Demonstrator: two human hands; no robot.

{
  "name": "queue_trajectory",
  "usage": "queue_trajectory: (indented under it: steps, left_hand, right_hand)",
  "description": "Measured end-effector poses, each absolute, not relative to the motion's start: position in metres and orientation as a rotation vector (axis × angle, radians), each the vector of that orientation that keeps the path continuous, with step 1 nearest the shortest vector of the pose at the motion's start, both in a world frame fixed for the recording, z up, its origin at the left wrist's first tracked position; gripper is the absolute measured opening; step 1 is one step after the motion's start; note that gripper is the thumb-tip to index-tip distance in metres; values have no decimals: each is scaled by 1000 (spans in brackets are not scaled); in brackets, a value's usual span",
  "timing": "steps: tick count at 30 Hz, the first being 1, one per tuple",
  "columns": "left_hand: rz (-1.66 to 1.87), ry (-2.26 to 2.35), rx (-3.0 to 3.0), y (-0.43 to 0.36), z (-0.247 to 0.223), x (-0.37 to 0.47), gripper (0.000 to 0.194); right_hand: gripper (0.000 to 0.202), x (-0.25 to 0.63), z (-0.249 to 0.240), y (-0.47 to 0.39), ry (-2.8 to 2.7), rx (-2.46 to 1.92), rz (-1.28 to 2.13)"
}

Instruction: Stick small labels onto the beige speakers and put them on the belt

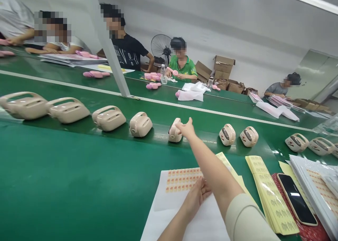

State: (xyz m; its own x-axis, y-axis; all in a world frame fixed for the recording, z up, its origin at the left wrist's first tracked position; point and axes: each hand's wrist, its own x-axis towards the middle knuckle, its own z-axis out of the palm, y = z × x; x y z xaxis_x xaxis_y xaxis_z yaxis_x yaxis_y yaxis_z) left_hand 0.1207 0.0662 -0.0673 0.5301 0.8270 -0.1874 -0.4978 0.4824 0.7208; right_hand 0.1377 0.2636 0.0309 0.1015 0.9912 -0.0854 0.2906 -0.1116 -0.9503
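My right hand (187, 129) reaches across to a small beige appliance with a carrying handle (174, 131). Its fingers are closed at the handle's right side, with one finger sticking up. The appliance stands upright with its dark window turned left. Below, my left hand (194, 196) rests on a white sheet of small orange-and-yellow stickers (179, 180). Its fingers curl inward, and whatever they may hold is hidden. My right forearm covers the right part of that sheet.
Matching beige appliances (108, 118) stand in a row; those on the right (249, 137) bear red marks. Yellow sticker strips (271, 195), a phone (297, 198) and a stack of sheets (314, 191) lie at right. A white post (111, 47) rises beyond. Several people sit opposite with pink items (96, 74).
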Motion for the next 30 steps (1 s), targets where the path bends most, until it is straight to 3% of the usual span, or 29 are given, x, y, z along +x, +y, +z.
queue_trajectory:
  steps: [4,8,15,17,22,26,30]
  left_hand:
    - [866,547,561,70,-66,116,51]
    - [972,473,318,84,-74,109,70]
    - [1191,163,297,80,-72,92,66]
    - [1139,127,301,75,-69,87,69]
    - [1115,231,280,72,-64,81,67]
    - [1221,333,263,75,-61,84,54]
    - [1240,349,273,76,-59,83,52]
  right_hand:
    - [75,110,18,258,-1202,-1540,1095]
    - [63,136,26,227,-1167,-1484,1095]
    - [56,204,19,120,-1038,-1220,1627]
    - [63,223,6,97,-1108,-1306,1516]
    - [58,278,-36,60,-1266,-1636,686]
    - [58,309,-69,37,-1401,-1827,619]
    - [53,323,-76,35,-1311,-1825,655]
